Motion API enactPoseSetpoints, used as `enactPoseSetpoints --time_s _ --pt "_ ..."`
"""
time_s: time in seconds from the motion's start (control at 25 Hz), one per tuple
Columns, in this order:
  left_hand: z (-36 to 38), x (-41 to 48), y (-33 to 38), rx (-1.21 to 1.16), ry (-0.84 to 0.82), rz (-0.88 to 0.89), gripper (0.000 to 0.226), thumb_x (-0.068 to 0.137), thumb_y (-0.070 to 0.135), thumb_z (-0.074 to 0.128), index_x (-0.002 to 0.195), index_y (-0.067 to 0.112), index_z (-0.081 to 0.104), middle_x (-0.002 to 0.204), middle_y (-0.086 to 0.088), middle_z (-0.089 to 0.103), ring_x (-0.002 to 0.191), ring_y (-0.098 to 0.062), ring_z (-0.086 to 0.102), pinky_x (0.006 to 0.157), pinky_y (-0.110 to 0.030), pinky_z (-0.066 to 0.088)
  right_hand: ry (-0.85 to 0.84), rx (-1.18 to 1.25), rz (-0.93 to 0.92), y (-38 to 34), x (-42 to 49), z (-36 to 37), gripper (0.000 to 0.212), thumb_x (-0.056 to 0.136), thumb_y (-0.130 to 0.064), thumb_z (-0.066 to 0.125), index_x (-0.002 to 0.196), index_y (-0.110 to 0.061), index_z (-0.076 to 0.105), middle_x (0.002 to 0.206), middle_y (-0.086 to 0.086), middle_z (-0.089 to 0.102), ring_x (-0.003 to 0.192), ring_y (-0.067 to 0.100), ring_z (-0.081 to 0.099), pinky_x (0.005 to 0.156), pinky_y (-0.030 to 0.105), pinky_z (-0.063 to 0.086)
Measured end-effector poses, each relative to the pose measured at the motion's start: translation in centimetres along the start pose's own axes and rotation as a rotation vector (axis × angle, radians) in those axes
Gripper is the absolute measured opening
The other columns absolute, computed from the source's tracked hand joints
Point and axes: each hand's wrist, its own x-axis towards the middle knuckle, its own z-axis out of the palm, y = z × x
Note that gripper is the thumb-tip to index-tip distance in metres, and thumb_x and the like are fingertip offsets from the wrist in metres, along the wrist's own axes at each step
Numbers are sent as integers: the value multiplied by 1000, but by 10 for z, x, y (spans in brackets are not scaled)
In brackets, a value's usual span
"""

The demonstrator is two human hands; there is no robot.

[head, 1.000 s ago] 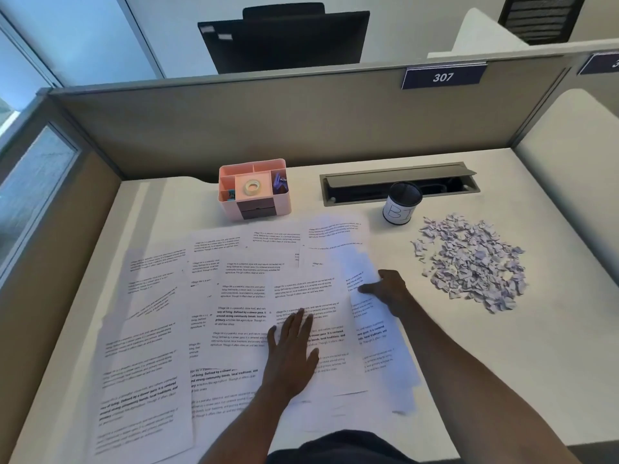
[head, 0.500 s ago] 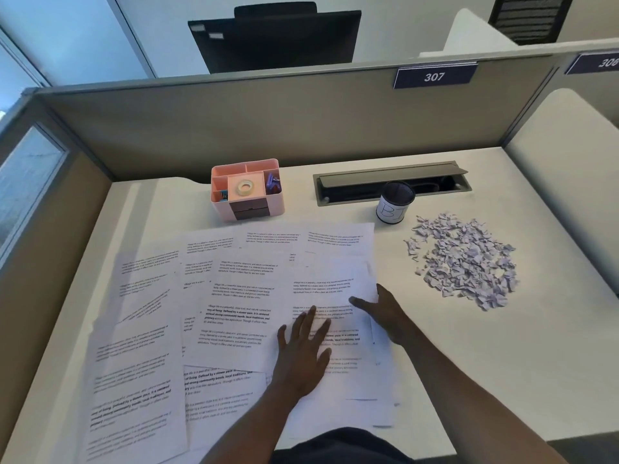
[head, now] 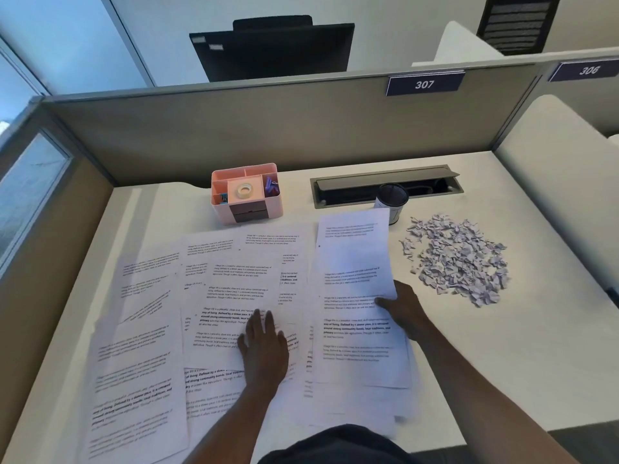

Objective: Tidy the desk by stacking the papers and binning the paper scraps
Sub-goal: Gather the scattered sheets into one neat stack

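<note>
1. Across the lower left and middle of the frame, printed papers [head: 150, 329] lie fanned over the white desk [head: 502, 346], overlapping at loose angles, and the nearest sheets reach the desk's front edge.
2. The left hand [head: 264, 349] lies palm down on the sheets at lower centre. Its fingers are straight and close together, pointing toward the partition [head: 268, 135]. They are blurred, so I can't make out more than that.
3. The right hand [head: 402, 306], right of centre, pinches the right edge of a top sheet [head: 355, 262]. The thumb lies on the print, and the other fingers are under the paper where I can't see them.
4. That sheet lies on a loose stack of pages, and its far end curls up off the desk.
5. The sheet's upper right corner covers part of a small black-rimmed cup [head: 392, 199], which stands just in front of the grey cable tray [head: 385, 185].
6. Paper scraps [head: 459, 259] sit in one loose heap at the right of the frame, near the right hand but clear of it, and just right of the cup.
7. A pink desk organiser [head: 246, 192] stands at upper centre, beyond the papers, with a roll of tape [head: 244, 190] on top.
8. A number plate reading 307 [head: 424, 83] hangs on the partition's top edge.
</note>
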Motion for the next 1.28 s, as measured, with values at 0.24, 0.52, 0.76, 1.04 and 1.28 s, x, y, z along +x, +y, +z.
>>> enactPoseSetpoints --time_s 0.24,0.52,0.76,1.04,1.28 --pt "-41 27 30 -352 0 -42 59 108 46 50 157 15 45 165 -9 41 153 -29 36 124 -55 24 -89 121 -105 -55 -22 -34 32 88 -13 77 119 -16 71 109 2 78 96 23 76 83 46 62" --pt "-69 52 50 -1236 -455 -229 50 98 56 65 132 19 67 126 -9 73 112 -31 72 88 -44 60 -159 98 -22 -59 -26 -24 32 87 -7 76 118 -4 70 108 13 77 85 22 77 65 31 62" --pt "-28 34 34 -1097 -455 -289 18 95 -1 72 112 4 73 116 -23 76 80 -25 77 62 -36 64 -210 156 166 -11 -24 3 46 87 -3 75 131 -8 62 119 17 73 102 37 73 86 57 60" --pt "-49 29 51 -996 -240 -62 34 104 9 61 131 29 62 132 -5 71 109 -20 71 100 -46 59 -38 19 -117 -27 -35 15 35 87 -9 66 121 -15 70 110 3 77 96 25 75 85 59 59" --pt "-115 42 97 -1139 -45 118 28 110 20 51 136 31 56 124 8 73 109 -14 73 94 -41 63 169 184 -292 -98 -44 8 25 100 -10 59 120 -19 68 108 -2 77 93 18 75 76 41 64"
